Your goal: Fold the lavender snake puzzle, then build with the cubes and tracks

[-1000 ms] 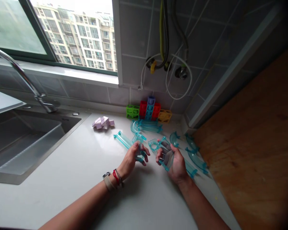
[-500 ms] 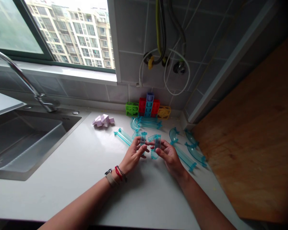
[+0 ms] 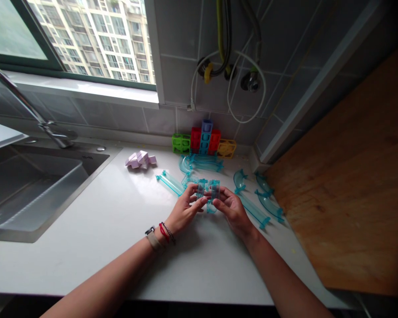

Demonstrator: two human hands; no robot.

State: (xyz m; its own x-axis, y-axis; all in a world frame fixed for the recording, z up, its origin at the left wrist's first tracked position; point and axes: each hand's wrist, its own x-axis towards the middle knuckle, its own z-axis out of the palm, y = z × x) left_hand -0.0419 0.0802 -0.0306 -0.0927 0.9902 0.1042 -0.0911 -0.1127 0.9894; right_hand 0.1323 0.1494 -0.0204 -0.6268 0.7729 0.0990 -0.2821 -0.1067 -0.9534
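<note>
Two small pieces of clear teal plastic are held close together over the counter. My left hand (image 3: 186, 206) is closed on one teal plastic piece (image 3: 201, 188), pinched between thumb and fingers. The other teal plastic piece (image 3: 215, 189) sits in the closed fingers of my right hand (image 3: 231, 207). Just below and between them shows another bit of teal plastic (image 3: 211, 207); whether it joins the right piece I cannot tell. Straight teal track pieces lie on either side, one at the left (image 3: 171, 183) and one at the right (image 3: 254, 212).
Colourful blocks (image 3: 204, 138) stand against the wall behind more teal tracks (image 3: 205, 163). A lilac faceted object (image 3: 140, 160) lies left of them. The sink (image 3: 49, 194) and tap (image 3: 23, 99) are at far left. A wooden panel (image 3: 345, 185) rises at right; curved teal pieces (image 3: 268, 205) lie beside it.
My hands have come closer together, so the two teal pieces are nearly side by side. The whole view has shifted slightly, with the counter appearing higher.
</note>
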